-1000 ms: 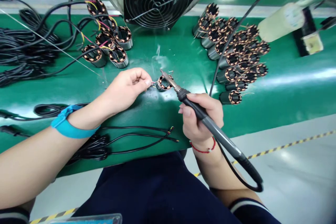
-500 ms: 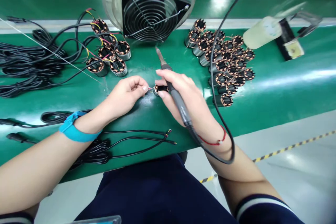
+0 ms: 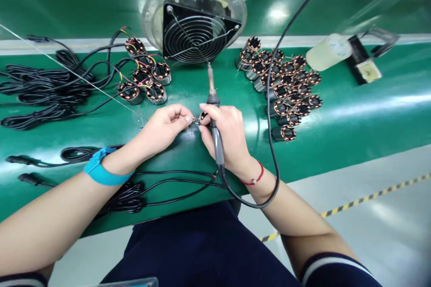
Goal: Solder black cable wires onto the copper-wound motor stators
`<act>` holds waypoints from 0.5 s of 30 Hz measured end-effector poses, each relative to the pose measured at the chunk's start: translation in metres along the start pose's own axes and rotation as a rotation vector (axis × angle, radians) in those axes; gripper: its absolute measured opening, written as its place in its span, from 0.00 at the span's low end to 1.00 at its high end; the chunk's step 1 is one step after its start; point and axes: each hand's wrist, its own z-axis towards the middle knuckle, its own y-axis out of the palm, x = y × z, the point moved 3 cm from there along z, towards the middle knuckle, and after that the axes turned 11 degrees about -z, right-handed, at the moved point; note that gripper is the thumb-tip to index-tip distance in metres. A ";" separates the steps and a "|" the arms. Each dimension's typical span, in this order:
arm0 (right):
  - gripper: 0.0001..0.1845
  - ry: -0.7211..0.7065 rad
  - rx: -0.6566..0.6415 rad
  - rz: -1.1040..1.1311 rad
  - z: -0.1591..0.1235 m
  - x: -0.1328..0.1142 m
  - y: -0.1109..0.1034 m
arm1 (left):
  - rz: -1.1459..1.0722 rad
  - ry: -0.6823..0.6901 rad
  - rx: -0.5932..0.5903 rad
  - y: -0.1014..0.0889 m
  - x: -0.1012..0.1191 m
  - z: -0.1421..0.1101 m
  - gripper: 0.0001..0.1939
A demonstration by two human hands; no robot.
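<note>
Smooth, tapered soldering iron (image 3: 216,136) — over a round, copper-wound stator (image 3: 203,118).

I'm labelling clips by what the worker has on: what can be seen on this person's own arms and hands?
Both hands, left and right, are bare, without gloves. The left wrist has a bright blue band; the right wrist has a thin red bracelet with a small pale bead. The dark sleeves are short, with white stripes near the hem.

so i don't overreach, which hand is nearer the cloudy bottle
Right. The right hand, holding the soldering iron, is left of the bottle and nearer the body; the left hand, pinching thin wires, is farther left.
</note>
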 end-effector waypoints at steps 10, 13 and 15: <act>0.20 0.058 0.050 0.131 0.002 -0.007 0.005 | -0.016 0.092 0.060 -0.001 0.001 -0.005 0.04; 0.21 0.088 0.035 0.181 0.002 -0.005 0.005 | 0.074 0.155 0.044 -0.001 0.003 -0.008 0.03; 0.21 0.098 0.029 0.204 0.002 -0.003 0.005 | 0.193 0.223 0.020 -0.001 0.005 -0.010 0.03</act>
